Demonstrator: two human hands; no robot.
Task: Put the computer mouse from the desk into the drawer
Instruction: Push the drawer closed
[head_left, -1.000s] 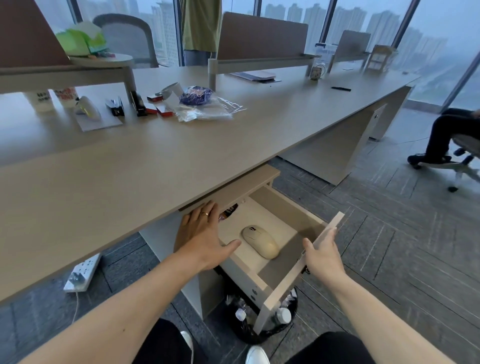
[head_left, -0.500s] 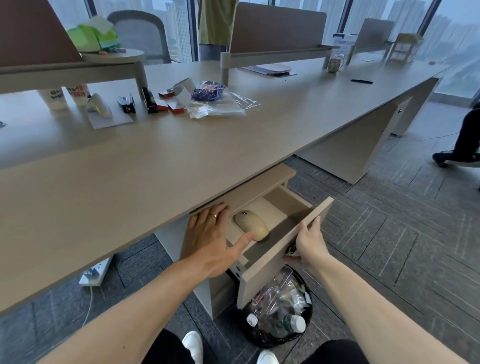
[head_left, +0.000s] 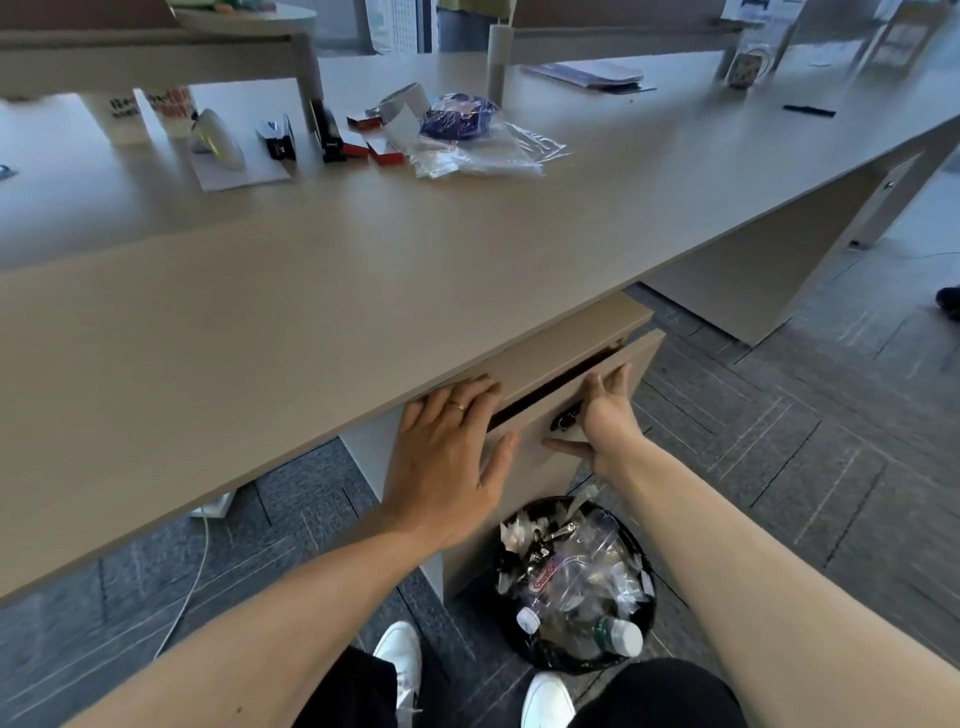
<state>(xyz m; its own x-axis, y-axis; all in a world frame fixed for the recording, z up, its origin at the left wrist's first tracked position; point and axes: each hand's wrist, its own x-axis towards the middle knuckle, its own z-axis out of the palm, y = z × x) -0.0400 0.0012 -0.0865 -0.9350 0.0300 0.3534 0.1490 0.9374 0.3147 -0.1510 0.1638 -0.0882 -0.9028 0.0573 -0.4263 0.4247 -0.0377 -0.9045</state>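
**Drawer nearly closed, both hands on its front**

I see a long, smooth, pale wood-grain surface (head_left: 363, 270) with a flat-fronted drawer (head_left: 587, 395) of the same matte laminate beneath its edge. Only a thin dark slit shows along the drawer's top. My left hand (head_left: 447, 462) lies flat, fingers spread, its grip open and holding nothing, palm against the drawer's left end. My right hand (head_left: 605, 415) presses the front beside a small dark lock (head_left: 563, 420), fingers extended, gripping nothing.

Half a second ago the drawer stood open with the cream, oval computer mouse lying inside; now it is pushed almost shut and the mouse is hidden within.

Below, a round black bin (head_left: 576, 587) holds crinkled clear plastic and bottles on grey carpet tiles.
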